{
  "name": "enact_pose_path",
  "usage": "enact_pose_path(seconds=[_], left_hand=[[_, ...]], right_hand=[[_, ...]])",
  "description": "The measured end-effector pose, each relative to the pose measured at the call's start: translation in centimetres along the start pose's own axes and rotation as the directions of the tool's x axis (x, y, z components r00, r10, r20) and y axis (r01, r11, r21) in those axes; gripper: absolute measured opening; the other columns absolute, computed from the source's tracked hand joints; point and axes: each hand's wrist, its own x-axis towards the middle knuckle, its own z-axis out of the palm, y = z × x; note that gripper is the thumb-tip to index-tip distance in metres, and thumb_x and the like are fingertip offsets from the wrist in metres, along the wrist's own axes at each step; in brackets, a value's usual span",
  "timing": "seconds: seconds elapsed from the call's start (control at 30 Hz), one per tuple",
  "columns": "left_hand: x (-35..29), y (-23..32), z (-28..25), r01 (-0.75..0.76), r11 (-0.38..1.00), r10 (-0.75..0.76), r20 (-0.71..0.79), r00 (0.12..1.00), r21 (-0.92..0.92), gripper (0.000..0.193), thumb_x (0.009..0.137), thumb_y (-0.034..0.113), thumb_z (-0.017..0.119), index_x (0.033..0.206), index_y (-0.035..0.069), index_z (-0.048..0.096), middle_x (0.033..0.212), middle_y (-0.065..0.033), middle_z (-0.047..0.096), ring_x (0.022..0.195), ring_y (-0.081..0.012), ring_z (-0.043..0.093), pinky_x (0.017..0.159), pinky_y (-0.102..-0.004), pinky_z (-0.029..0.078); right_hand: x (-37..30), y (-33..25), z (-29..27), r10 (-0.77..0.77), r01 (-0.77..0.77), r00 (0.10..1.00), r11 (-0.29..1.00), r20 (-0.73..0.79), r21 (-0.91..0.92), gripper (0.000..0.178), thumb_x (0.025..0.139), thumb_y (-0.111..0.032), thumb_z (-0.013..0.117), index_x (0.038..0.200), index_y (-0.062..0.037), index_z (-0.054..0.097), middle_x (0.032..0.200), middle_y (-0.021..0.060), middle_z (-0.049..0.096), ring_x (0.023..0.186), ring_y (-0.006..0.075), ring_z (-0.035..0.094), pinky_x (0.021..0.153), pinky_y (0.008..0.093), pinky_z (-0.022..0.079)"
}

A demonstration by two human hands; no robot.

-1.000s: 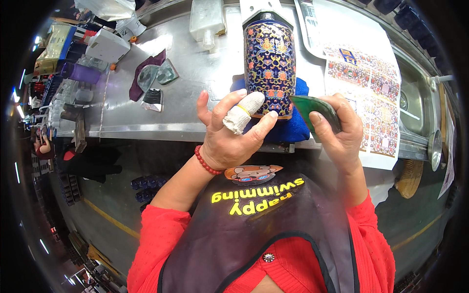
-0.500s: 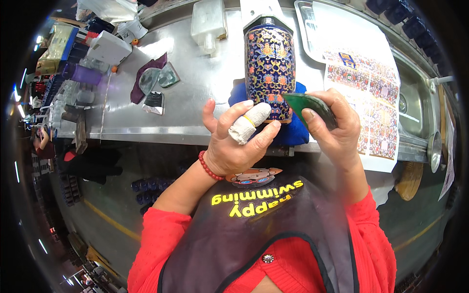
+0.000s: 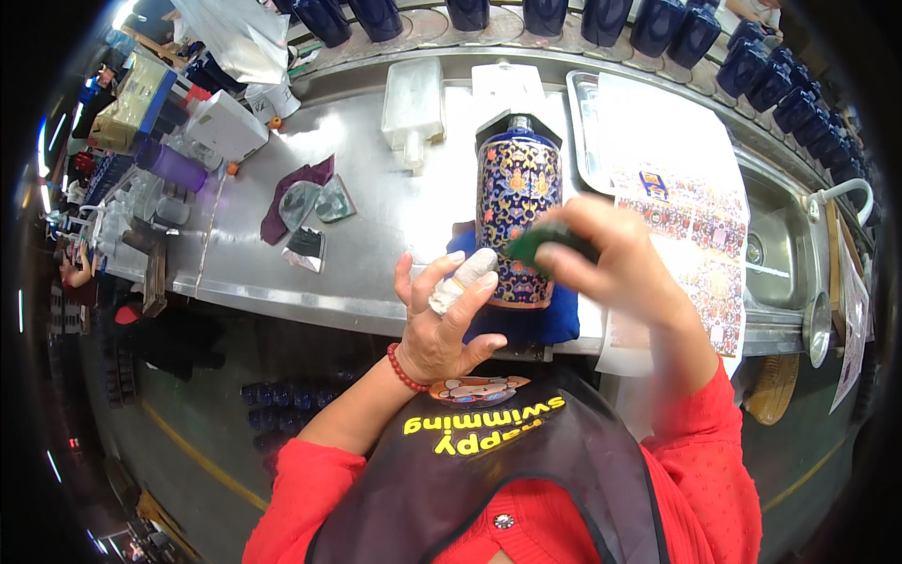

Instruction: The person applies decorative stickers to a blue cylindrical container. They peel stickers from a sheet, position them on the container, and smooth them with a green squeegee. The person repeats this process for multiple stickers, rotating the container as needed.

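A dark blue bottle (image 3: 517, 179) with a dense floral pattern of gold, pink and orange lies on the metal bench, neck pointing away from me. Under its near end is a blue cloth (image 3: 550, 324). My right hand (image 3: 625, 258), smeared by motion, grips a green scraper (image 3: 540, 242) whose edge is over the bottle's lower right side; whether it touches cannot be told. At the bottle's lower left is my left hand (image 3: 440, 324), fingers apart and holding nothing. A white wrapping (image 3: 477, 268) covers one of its fingers, close to the bottle's side.
Printed pattern sheets (image 3: 691, 268) lie on the right, beside a sink (image 3: 785, 249). A clear rectangular bottle (image 3: 413, 103) lies farther back. Scraper pieces (image 3: 299, 202) and a purple cloth (image 3: 274, 226) sit left. Several dark blue bottles (image 3: 606, 21) line the back.
The right hand has swung left with the scraper, bringing it over the bottle. My left hand has shifted down from the bottle's near end to its left side. The view has tilted up.
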Motion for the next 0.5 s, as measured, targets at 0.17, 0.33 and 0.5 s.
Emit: enact_pose_path(seconds=[0.17,0.33,0.5], left_hand=[[4.0,-2.5,-0.1,0.028,0.999,-0.022,0.15,0.988,-0.039,0.076,0.1,0.068,0.037,0.142,0.008,0.056,0.137,-0.0104,0.063,0.135,-0.0339,0.043,0.117,-0.0623,0.009],[9.5,-5.7,0.9,-0.057,0.997,0.065,0.166,0.984,-0.053,0.071,0.103,0.064,0.037,0.146,0.01,0.053,0.132,-0.0056,0.067,0.138,-0.0331,0.041,0.118,-0.0608,0.004],[11.5,-6.7,1.2,-0.038,0.99,0.054,0.115,0.992,-0.135,0.056,0.103,0.054,0.048,0.136,0.01,0.063,0.125,-0.0077,0.069,0.135,-0.0324,0.044,0.119,-0.0579,0.009]], right_hand=[[0.4,1.2,-1.4,0.179,-0.213,0.935,0.973,-0.305,-0.084,0.019,0.088,-0.011,0.073,0.103,-0.0009,0.069,0.082,0.0047,0.066,0.07,0.0096,0.059,0.062,0.0254,0.046],[-1.8,2.4,-0.9,0.224,-0.22,0.936,0.974,-0.272,0.044,0.019,0.091,-0.013,0.071,0.104,-0.0003,0.07,0.085,0.0028,0.067,0.075,0.0081,0.06,0.066,0.0242,0.048],[-1.1,2.9,-0.8,0.249,-0.235,0.925,0.968,-0.287,0.082,0.017,0.09,-0.011,0.07,0.103,0.0007,0.069,0.086,0.0032,0.068,0.077,0.0092,0.061,0.07,0.0246,0.048]])
